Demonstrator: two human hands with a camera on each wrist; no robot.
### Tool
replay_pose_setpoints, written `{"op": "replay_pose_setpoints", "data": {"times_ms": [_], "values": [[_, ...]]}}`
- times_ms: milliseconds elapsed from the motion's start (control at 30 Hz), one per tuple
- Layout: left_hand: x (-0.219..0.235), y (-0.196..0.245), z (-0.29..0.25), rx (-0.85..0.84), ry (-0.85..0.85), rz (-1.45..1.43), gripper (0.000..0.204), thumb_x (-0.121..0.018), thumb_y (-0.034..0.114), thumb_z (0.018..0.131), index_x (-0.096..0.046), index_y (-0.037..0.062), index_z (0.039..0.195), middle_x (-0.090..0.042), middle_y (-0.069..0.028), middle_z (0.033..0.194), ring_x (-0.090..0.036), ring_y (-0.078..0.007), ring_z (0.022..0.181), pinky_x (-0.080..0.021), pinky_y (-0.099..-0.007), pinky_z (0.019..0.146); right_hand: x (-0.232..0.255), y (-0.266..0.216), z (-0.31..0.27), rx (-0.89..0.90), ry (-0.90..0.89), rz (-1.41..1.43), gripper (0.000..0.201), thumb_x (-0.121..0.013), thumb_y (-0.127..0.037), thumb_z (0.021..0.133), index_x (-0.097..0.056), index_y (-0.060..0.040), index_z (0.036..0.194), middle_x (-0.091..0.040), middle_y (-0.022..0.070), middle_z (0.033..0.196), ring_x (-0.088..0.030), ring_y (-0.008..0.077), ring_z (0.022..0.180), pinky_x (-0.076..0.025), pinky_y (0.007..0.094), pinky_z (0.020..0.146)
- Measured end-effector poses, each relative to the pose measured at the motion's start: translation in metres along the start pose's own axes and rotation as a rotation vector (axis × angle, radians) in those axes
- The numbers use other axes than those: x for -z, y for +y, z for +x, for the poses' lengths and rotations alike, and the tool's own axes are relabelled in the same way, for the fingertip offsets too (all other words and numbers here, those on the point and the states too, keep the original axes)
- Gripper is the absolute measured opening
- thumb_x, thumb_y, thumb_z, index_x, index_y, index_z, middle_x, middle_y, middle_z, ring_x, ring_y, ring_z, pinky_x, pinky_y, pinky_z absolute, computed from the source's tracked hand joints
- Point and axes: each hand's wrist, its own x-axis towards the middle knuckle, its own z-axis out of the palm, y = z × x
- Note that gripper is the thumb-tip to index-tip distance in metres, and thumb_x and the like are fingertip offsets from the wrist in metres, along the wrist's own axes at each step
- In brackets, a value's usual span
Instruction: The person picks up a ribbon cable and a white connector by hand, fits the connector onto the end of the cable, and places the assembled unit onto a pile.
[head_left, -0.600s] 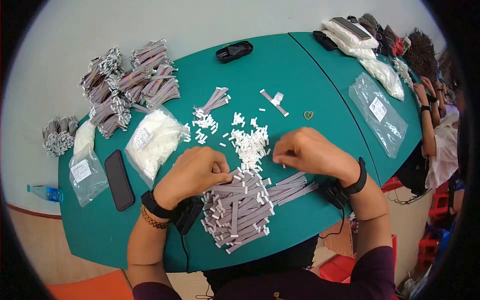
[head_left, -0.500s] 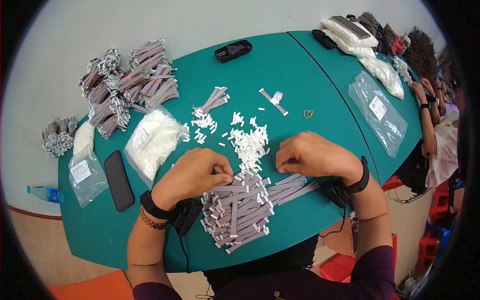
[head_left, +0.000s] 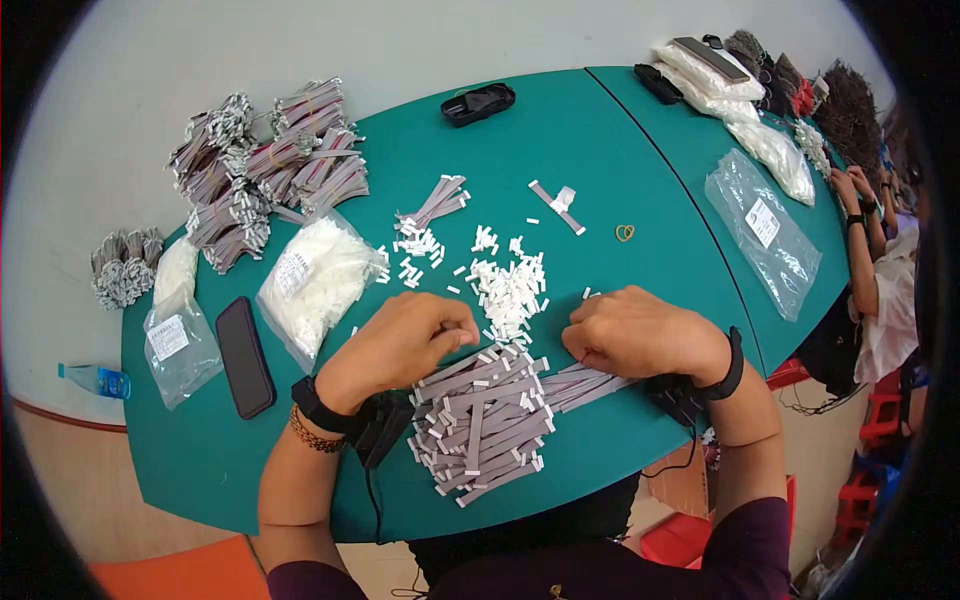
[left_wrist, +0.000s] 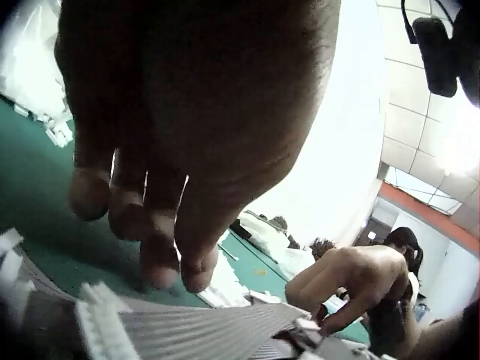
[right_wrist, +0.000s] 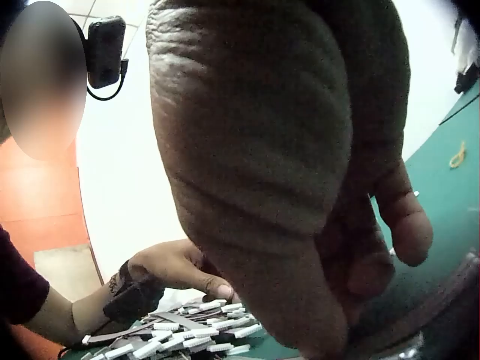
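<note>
My left hand (head_left: 415, 335) hovers at the upper left of a heap of grey ribbon cables (head_left: 480, 420) with white end connectors. In the left wrist view its fingers (left_wrist: 90, 196) hang loosely bent, with thumb and forefinger close together and nothing plain between them. To the right, my right hand (head_left: 645, 330) is low over a fan of ribbon cables (head_left: 580, 390), its fingers bent downward. Its fingertips are mostly hidden, so I cannot tell whether they pinch a cable. Loose white connectors (head_left: 510, 290) are piled between the hands, just beyond the heap.
At left lie a bag of white connectors (head_left: 315, 285), a dark phone (head_left: 245, 358) and bundled cables (head_left: 230, 180). Beyond are a black case (head_left: 478, 104), a single cable (head_left: 557, 208) and rubber bands (head_left: 625, 233). A flat clear bag (head_left: 765, 235) lies at right, near other people's arms.
My left hand has lifted slightly off the top of the cable heap. My right hand has moved down and toward the right, now covering part of the cable fan. The head view has shifted slightly.
</note>
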Motion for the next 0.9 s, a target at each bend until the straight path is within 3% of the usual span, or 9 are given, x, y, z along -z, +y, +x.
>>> {"op": "replay_pose_setpoints", "data": {"times_ms": [167, 467, 700, 767, 867, 900], "values": [[-0.002, -0.005, 0.005, 0.017, 0.207, -0.002, 0.011, -0.066, 0.003, 0.077, -0.063, 0.0004, 0.087, -0.056, -0.0014, 0.064, -0.041, -0.0073, 0.054, -0.034, -0.0238, 0.049, 0.002, -0.004, 0.002, -0.028, 0.005, 0.062, 0.006, -0.059, -0.009, 0.073, -0.056, -0.0043, 0.071, -0.058, 0.0106, 0.071, -0.059, 0.0306, 0.074, -0.045, 0.04, 0.06], [-0.019, -0.007, 0.012, -0.079, 0.23, 0.058, 0.015, -0.071, 0.006, 0.069, -0.064, 0.0064, 0.082, -0.055, -0.0026, 0.067, -0.043, -0.0116, 0.053, -0.036, -0.0264, 0.049, -0.004, -0.005, 0.003, 0.041, 0.05, -0.026, 0.006, -0.057, -0.008, 0.074, -0.056, -0.0032, 0.071, -0.058, 0.0118, 0.067, -0.06, 0.0321, 0.071, -0.046, 0.0406, 0.058], [-0.022, -0.011, 0.013, -0.136, 0.217, 0.082, 0.012, -0.071, 0.007, 0.07, -0.063, 0.0049, 0.078, -0.054, -0.0038, 0.067, -0.047, -0.0115, 0.055, -0.037, -0.0269, 0.05, 0.006, -0.006, 0.002, 0.012, 0.036, 0.02, 0.005, -0.057, -0.008, 0.074, -0.055, -0.0028, 0.073, -0.059, 0.0128, 0.072, -0.059, 0.0319, 0.075, -0.046, 0.0423, 0.061], [-0.019, -0.007, 0.012, -0.098, 0.206, 0.053, 0.011, -0.071, 0.006, 0.072, -0.062, 0.0032, 0.078, -0.057, -0.0031, 0.068, -0.048, -0.0095, 0.055, -0.037, -0.025, 0.05, 0.014, -0.006, 0.001, -0.031, 0.104, 0.089, 0.007, -0.058, -0.008, 0.074, -0.053, -0.0027, 0.074, -0.058, 0.013, 0.072, -0.059, 0.032, 0.077, -0.045, 0.0433, 0.061], [-0.011, -0.002, 0.011, 0.13, 0.165, -0.271, 0.009, -0.068, 0.005, 0.077, -0.061, 0.0006, 0.08, -0.062, -0.0027, 0.073, -0.054, -0.0063, 0.061, -0.043, -0.0208, 0.055, 0.013, -0.002, 0.004, -0.009, 0.275, 0.162, 0.008, -0.059, -0.007, 0.074, -0.053, -0.0032, 0.078, -0.058, 0.0133, 0.073, -0.058, 0.0314, 0.069, -0.045, 0.0398, 0.059], [-0.011, -0.002, 0.012, 0.089, 0.175, -0.397, 0.009, -0.068, 0.004, 0.078, -0.06, 0.0, 0.081, -0.062, -0.0031, 0.074, -0.056, -0.0065, 0.064, -0.044, -0.0206, 0.058, 0.014, -0.001, 0.006, -0.034, 0.294, 0.264, 0.007, -0.059, -0.006, 0.075, -0.053, -0.0029, 0.079, -0.059, 0.0121, 0.073, -0.058, 0.0285, 0.066, -0.045, 0.037, 0.058]]}}
